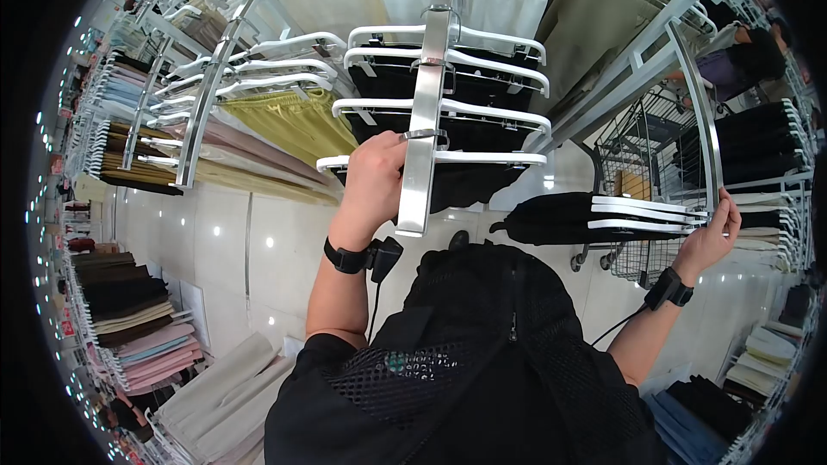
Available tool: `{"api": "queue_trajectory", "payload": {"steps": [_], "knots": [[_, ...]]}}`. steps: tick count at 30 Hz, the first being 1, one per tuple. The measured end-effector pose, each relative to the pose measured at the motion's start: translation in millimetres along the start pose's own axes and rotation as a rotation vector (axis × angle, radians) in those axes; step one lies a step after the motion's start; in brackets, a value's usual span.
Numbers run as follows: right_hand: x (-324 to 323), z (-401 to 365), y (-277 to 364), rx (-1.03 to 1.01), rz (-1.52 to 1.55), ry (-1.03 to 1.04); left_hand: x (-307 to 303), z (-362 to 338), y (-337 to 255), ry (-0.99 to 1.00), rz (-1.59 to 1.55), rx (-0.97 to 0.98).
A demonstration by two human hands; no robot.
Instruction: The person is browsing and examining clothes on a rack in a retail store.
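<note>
My left hand point(376, 179) is closed at the middle of the front white hanger point(491, 158), beside the metal display arm point(419, 146) it hangs from. Black garments point(469, 182) hang from this hanger and from several more behind it. Off to the right, my right hand point(708, 239) grips several white hangers point(646, 213) at their hook ends, right at the tip of another metal arm point(702, 120). Black trousers point(549, 217) hang from these hangers, stretching toward the middle. The hooks themselves are partly hidden by my fingers.
A wire shopping cart point(642, 151) with a cardboard box stands behind the right-hand arm. Yellow-green trousers point(289, 125) hang at left beside pink and cream ones. Folded garments point(228, 396) lie at lower left. A person point(749, 60) is at upper right.
</note>
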State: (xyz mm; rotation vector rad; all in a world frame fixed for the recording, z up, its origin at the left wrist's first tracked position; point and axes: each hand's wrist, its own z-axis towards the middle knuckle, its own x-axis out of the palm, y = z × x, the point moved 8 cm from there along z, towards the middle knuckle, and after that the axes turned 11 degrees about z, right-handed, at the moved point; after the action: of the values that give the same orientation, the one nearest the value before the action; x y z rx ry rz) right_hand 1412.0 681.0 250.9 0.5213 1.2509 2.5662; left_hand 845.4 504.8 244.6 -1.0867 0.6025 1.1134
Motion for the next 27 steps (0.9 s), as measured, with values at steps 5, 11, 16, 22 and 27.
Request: {"api": "queue_trajectory", "payload": {"steps": [5, 11, 16, 22, 27], "knots": [[-5, 0, -4, 0.022, -0.036, 0.0, -16, 2, -4, -0.199, -0.051, 0.069], [-6, -3, -1, 0.024, -0.093, -0.002, -27, -22, -7, -0.406, -0.207, 0.006], [-3, -3, 3, -0.006, -0.095, 0.001, 7, -42, -26, -0.07, -0.214, -0.06], [8, -10, 20, -0.001, -0.156, -0.008, 42, -15, -53, 0.161, -0.435, -0.007], [11, -12, 24, 0.029, -0.166, 0.023, 72, 4, -70, 0.248, -0.496, -0.034]]}}
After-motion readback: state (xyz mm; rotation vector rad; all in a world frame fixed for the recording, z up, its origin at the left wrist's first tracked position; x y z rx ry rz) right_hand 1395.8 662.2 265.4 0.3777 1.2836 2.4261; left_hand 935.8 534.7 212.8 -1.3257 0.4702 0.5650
